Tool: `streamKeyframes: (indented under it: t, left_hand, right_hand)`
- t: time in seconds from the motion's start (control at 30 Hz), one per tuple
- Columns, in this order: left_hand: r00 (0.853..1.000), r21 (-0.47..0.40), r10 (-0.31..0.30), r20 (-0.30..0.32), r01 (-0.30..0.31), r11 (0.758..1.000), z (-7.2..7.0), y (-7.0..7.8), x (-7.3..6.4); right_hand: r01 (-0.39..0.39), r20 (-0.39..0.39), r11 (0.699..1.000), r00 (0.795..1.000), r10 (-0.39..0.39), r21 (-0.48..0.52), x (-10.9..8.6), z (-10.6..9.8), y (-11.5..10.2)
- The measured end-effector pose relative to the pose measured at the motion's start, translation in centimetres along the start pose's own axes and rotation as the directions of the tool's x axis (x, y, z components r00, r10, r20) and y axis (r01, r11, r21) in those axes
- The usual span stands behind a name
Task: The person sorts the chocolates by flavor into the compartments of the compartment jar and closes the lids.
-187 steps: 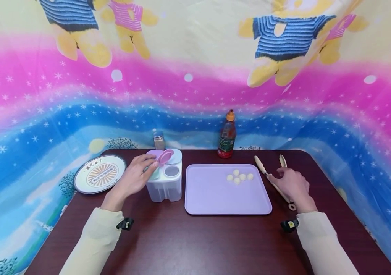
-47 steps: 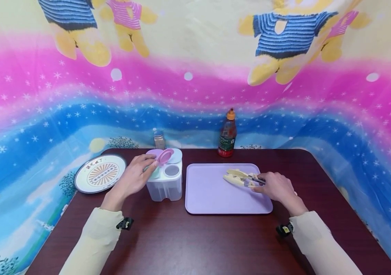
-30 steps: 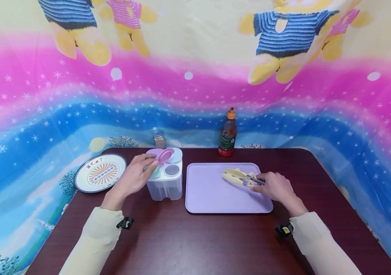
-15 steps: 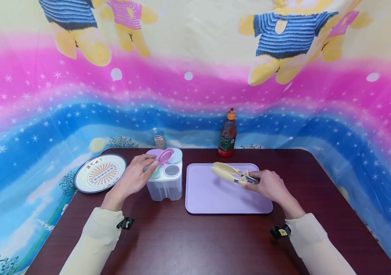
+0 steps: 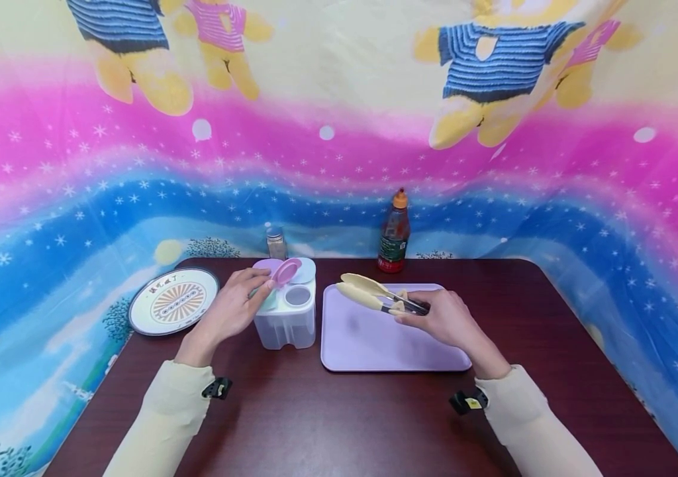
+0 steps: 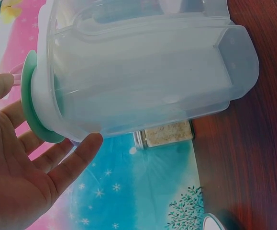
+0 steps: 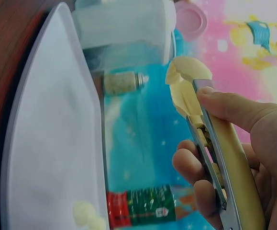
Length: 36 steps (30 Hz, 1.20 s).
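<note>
My left hand (image 5: pixel 234 301) is over the top of a clear storage box (image 6: pixel 138 72), its thumb and finger pinching the raised pink lid (image 5: pixel 287 271). Below that lid a round opening (image 5: pixel 298 297) shows in the white top. My right hand (image 5: pixel 446 318) grips cream-coloured tongs (image 7: pixel 234 163) with metal sides. In the head view, their tips lie over the left end of the lilac tray (image 5: pixel 375 351), tilted upward and close together. What lies between the tips is hidden. Pale round balls (image 7: pixel 84 213) rest on the tray in the right wrist view.
A sauce bottle (image 5: pixel 394 238) stands behind the tray, and a small glass jar (image 5: pixel 276 244) behind the box. A patterned plate (image 5: pixel 173 302) lies at the left table edge. Other box lids are purple, blue and green (image 6: pixel 35 100).
My right hand picked up the tongs from the table's right side and brought them to the balls. Since then the tongs have risen and moved left. The left hand has stayed put.
</note>
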<state>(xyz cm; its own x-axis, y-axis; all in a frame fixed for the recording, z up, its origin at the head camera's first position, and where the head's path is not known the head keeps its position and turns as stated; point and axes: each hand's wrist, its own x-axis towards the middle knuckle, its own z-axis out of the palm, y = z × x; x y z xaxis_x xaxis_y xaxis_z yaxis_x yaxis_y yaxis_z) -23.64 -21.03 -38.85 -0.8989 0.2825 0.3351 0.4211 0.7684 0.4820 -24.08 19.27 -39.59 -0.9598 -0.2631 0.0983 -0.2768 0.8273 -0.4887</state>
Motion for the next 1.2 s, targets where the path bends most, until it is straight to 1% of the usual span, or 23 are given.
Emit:
streamKeyframes:
  t: [0.1, 0.3, 0.43, 0.57, 0.83, 1.2]
  left_hand:
    - [1.000, 0.000, 0.012, -0.008, -0.012, 1.000, 0.1, -0.1, 0.0]
    - [1.000, 0.001, 0.007, -0.006, -0.007, 1.000, 0.1, -0.2, 0.0]
    - [1.000, 0.004, 0.002, -0.001, -0.002, 1.000, 0.1, -0.2, -0.1]
    - [1.000, 0.000, 0.003, 0.000, -0.003, 1.000, 0.1, -0.2, -0.2]
    - [1.000, -0.001, 0.004, -0.002, -0.004, 1.000, 0.0, -0.1, 0.0]
    - [1.000, 0.004, 0.005, 0.001, -0.005, 1.000, 0.1, -0.1, 0.0]
  right_hand:
    - [0.025, -0.005, 1.000, 1.000, -0.025, 0.007, 0.1, 0.2, -1.1]
    - [0.071, -0.028, 0.997, 0.997, -0.072, -0.020, 0.4, 0.5, -3.2]
    - [0.077, -0.019, 0.997, 0.997, -0.077, -0.013, 0.5, 0.8, -4.7]
    - [0.075, 0.001, 0.997, 0.997, -0.075, -0.003, 0.8, 1.3, -5.6]
    - [0.092, 0.001, 0.996, 0.996, -0.092, -0.008, 1.5, 2.0, -6.7]
    - [0.106, 0.010, 0.994, 0.994, -0.106, -0.015, 1.6, 2.1, -7.2]
